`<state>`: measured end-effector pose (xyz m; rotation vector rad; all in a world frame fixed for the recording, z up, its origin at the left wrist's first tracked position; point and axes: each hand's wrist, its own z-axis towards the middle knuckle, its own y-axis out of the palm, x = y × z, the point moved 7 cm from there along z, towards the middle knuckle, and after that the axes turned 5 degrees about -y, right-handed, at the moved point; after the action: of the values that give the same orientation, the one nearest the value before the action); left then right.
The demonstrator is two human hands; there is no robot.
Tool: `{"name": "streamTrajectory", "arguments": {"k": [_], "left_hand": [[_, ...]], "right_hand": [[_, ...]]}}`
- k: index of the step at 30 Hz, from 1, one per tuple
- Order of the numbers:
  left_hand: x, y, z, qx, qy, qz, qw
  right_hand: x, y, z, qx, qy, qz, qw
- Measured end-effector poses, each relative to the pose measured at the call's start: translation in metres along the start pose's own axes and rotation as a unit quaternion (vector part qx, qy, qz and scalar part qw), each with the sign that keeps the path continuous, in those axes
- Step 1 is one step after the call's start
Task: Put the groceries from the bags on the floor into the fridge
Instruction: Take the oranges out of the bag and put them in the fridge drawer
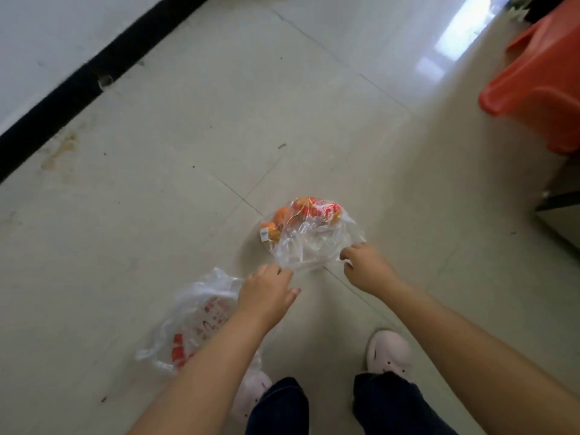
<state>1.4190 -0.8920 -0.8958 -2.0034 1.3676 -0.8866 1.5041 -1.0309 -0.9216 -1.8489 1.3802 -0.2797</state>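
Two hands pinch the mouth of a clear bag of oranges (pixel 309 230) on the tiled floor (pixel 188 152): left hand (pixel 266 295), right hand (pixel 365 266). A second printed bag (pixel 194 321) lies beside the left forearm.

Single head-worn view, looking steeply down at the floor.

The camera sits above the person's own arms and faces forward and down onto pale floor tiles (pixel 194 127). The left hand (pixel 266 293) and right hand (pixel 367 265) reach into the lower middle of the frame, near the lens. Both slippers (pixel 389 353) show at the bottom edge. A black skirting strip (pixel 94 73) crosses the upper left corner; wide-angle bending is visible at the edges.
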Motion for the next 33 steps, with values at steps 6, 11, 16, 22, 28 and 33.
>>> {"name": "streamTrajectory", "arguments": {"k": [6, 11, 16, 22, 28, 33], "left_hand": [[0.018, 0.07, 0.107, 0.127, 0.199, 0.088, 0.968], [0.001, 0.142, 0.19, 0.022, 0.177, 0.281, 0.943], [-0.042, 0.136, 0.215, 0.092, 0.1, 0.295, 0.946], [-0.079, 0.123, 0.219, 0.07, 0.006, 0.331, 0.941], [-0.112, 0.103, 0.227, 0.144, -0.082, 0.273, 0.948], [-0.127, 0.097, 0.24, 0.139, -0.126, 0.17, 0.968]], "right_hand": [[0.023, 0.062, 0.106, -0.021, -0.141, -0.228, 0.963], [0.03, 0.096, 0.178, -0.01, -0.251, -0.337, 0.907], [0.013, 0.112, 0.213, 0.019, -0.306, -0.364, 0.879], [-0.027, 0.125, 0.218, 0.006, -0.344, -0.415, 0.842], [-0.043, 0.1, 0.239, 0.122, -0.288, -0.392, 0.865], [-0.033, 0.088, 0.269, 0.11, -0.202, -0.299, 0.926]]}}
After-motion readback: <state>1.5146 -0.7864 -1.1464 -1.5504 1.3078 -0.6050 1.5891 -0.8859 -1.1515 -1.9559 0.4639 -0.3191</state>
